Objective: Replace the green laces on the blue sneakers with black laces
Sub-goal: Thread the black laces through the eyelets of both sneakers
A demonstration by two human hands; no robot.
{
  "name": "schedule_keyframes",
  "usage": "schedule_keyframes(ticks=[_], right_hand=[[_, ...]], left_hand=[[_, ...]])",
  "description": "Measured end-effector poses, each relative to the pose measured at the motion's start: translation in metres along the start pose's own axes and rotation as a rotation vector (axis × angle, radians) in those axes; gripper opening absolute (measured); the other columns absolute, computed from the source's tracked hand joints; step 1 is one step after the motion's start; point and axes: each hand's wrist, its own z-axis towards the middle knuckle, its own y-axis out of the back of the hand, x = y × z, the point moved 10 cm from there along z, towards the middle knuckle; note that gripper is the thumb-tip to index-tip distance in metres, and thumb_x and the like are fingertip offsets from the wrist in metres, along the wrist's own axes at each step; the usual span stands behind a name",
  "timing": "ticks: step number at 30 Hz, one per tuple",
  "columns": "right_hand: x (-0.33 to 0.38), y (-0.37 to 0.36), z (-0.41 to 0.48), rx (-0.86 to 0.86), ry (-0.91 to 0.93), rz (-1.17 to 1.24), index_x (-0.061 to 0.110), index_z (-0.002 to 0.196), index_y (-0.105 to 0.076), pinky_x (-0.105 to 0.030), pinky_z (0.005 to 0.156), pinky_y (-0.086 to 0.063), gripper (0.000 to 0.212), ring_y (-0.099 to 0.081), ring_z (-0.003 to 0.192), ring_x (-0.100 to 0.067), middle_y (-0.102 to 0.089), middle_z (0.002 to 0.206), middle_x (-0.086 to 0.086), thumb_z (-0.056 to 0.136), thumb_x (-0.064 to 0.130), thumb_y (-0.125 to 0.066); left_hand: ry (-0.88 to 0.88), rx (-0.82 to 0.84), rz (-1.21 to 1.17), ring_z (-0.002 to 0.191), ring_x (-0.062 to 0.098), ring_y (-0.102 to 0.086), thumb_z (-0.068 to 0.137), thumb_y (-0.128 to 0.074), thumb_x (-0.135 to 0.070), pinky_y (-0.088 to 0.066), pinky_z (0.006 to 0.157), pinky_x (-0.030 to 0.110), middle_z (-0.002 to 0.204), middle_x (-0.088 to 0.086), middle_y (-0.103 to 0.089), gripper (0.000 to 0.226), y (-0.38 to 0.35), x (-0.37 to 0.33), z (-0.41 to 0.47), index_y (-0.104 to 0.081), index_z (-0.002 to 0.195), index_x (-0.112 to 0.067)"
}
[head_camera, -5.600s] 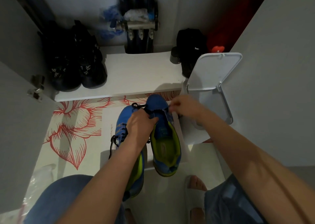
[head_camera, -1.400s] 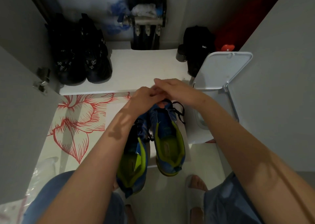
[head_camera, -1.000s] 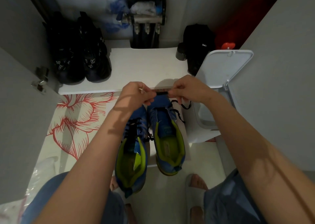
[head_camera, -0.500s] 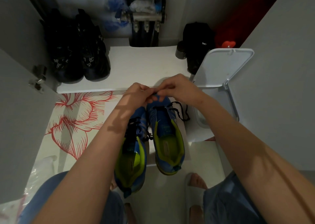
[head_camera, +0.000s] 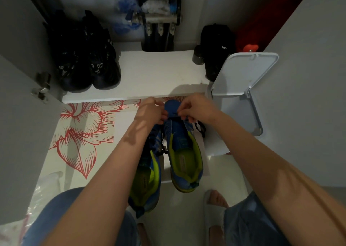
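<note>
Head view, looking down at the floor in front of a low white shelf (head_camera: 149, 77).

Two blue sneakers with lime-green linings lie side by side, toes pointing away from the person, on a white sheet (head_camera: 121, 125) laid over a red-flowered mat (head_camera: 80, 129). The right-hand sneaker (head_camera: 180, 144) is fully in view. The left-hand sneaker (head_camera: 148, 172) sits nearer the person, its front half hidden under the left forearm.

Both hands are at the toe end of the right-hand sneaker's lacing. Left hand (head_camera: 149, 110): fingers curled, tips drawn together in a pinch. Right hand (head_camera: 196, 107): fingers curled, thumb and fingertips pinched. A thin black lace (head_camera: 173, 113) runs across the shoe between the two pinches. A loose loop of lace hangs off the sneaker's side just below the right hand. Another dark cord shows in the gap between the sneakers; which shoe it belongs to cannot be told.

Surroundings: a white bin (head_camera: 241, 112) with its lid raised stands just beside the right-hand sneaker. A pair of black shoes (head_camera: 86, 64) sits at the left end of the shelf and a black bag (head_camera: 217, 45) at the right end. A foot in a pale slipper (head_camera: 215, 208) is near the sneaker's heel.
</note>
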Motion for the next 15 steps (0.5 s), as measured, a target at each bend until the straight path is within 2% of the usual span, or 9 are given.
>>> schedule_keyframes(ticks=[1, 3, 5, 6, 9, 11, 13, 14, 15], right_hand=[[-0.006, -0.002, 0.000, -0.013, -0.027, -0.025, 0.000, 0.091, -0.069, -0.016, 0.047, -0.047, 0.009, -0.055, 0.045, -0.006, -0.068, 0.075, -0.012, 0.086, 0.006, -0.064], [-0.008, -0.006, 0.000, -0.012, -0.022, -0.127, 0.007, 0.090, -0.072, -0.026, 0.065, -0.053, 0.010, -0.062, 0.063, -0.010, -0.070, 0.085, -0.006, 0.084, 0.012, -0.066], [-0.004, -0.013, -0.001, -0.004, 0.011, -0.277, 0.012, 0.092, -0.075, -0.033, 0.083, -0.052, 0.012, -0.063, 0.087, -0.014, -0.071, 0.097, -0.002, 0.083, 0.016, -0.067], [-0.001, -0.015, -0.002, -0.013, 0.024, -0.347, 0.014, 0.092, -0.076, -0.035, 0.086, -0.051, 0.014, -0.062, 0.095, -0.016, -0.071, 0.100, -0.002, 0.084, 0.018, -0.065], [0.003, -0.018, -0.003, -0.064, 0.039, -0.498, 0.014, 0.096, -0.075, -0.031, 0.088, -0.045, 0.018, -0.050, 0.112, -0.020, -0.066, 0.110, -0.004, 0.087, 0.020, -0.060], [0.003, -0.020, -0.003, -0.081, 0.035, -0.553, 0.013, 0.100, -0.073, -0.030, 0.086, -0.042, 0.020, -0.045, 0.116, -0.020, -0.063, 0.113, -0.005, 0.089, 0.021, -0.058], [0.004, -0.021, -0.002, -0.082, 0.026, -0.576, 0.011, 0.103, -0.071, -0.030, 0.085, -0.042, 0.022, -0.045, 0.115, -0.019, -0.061, 0.114, -0.007, 0.090, 0.019, -0.056], [0.005, -0.021, -0.002, -0.082, 0.031, -0.592, 0.010, 0.104, -0.070, -0.029, 0.083, -0.041, 0.022, -0.046, 0.115, -0.019, -0.061, 0.114, -0.007, 0.091, 0.018, -0.055], [0.008, -0.022, -0.002, -0.083, 0.043, -0.608, 0.010, 0.104, -0.070, -0.029, 0.082, -0.040, 0.022, -0.047, 0.113, -0.019, -0.062, 0.113, -0.006, 0.091, 0.018, -0.055]], left_hand=[[-0.032, -0.063, 0.144, 0.077, 0.030, -0.063, 0.097, -0.044, -0.007, -0.055, 0.070, 0.037, 0.095, 0.022, -0.064, 0.014, 0.007, 0.000, 0.003, -0.055, 0.102, -0.001], [-0.035, -0.068, 0.350, 0.089, 0.034, -0.066, 0.093, -0.051, -0.009, -0.055, 0.084, 0.042, 0.100, 0.026, -0.067, 0.023, 0.006, 0.005, 0.003, -0.064, 0.100, 0.007], [0.012, 0.024, 0.421, 0.081, 0.031, -0.066, 0.089, -0.060, -0.015, -0.054, 0.082, 0.038, 0.098, 0.024, -0.069, 0.026, -0.006, 0.017, -0.001, -0.067, 0.098, 0.009], [0.032, 0.058, 0.430, 0.077, 0.028, -0.065, 0.087, -0.064, -0.018, -0.055, 0.081, 0.036, 0.097, 0.023, -0.070, 0.029, -0.011, 0.023, -0.002, -0.068, 0.098, 0.009], [0.068, 0.079, 0.386, 0.075, 0.025, -0.063, 0.084, -0.068, -0.018, -0.055, 0.079, 0.034, 0.095, 0.022, -0.070, 0.031, -0.014, 0.029, -0.002, -0.068, 0.097, 0.009], [0.082, 0.069, 0.367, 0.065, 0.021, -0.059, 0.083, -0.066, -0.016, -0.054, 0.064, 0.023, 0.081, 0.018, -0.069, 0.023, -0.011, 0.028, -0.003, -0.068, 0.088, 0.006], [0.101, 0.049, 0.379, 0.053, 0.014, -0.053, 0.083, -0.064, -0.016, -0.042, 0.043, 0.014, 0.062, 0.008, -0.061, 0.018, -0.007, 0.027, -0.004, -0.061, 0.072, -0.001], [0.112, 0.048, 0.361, 0.048, 0.012, -0.053, 0.083, -0.063, -0.013, -0.040, 0.040, 0.012, 0.056, 0.005, -0.059, 0.020, -0.007, 0.029, -0.003, -0.058, 0.067, -0.002], [0.126, 0.062, 0.324, 0.047, 0.011, -0.054, 0.083, -0.062, -0.010, -0.044, 0.045, 0.013, 0.054, 0.005, -0.060, 0.020, -0.009, 0.031, -0.002, -0.056, 0.065, -0.003]])
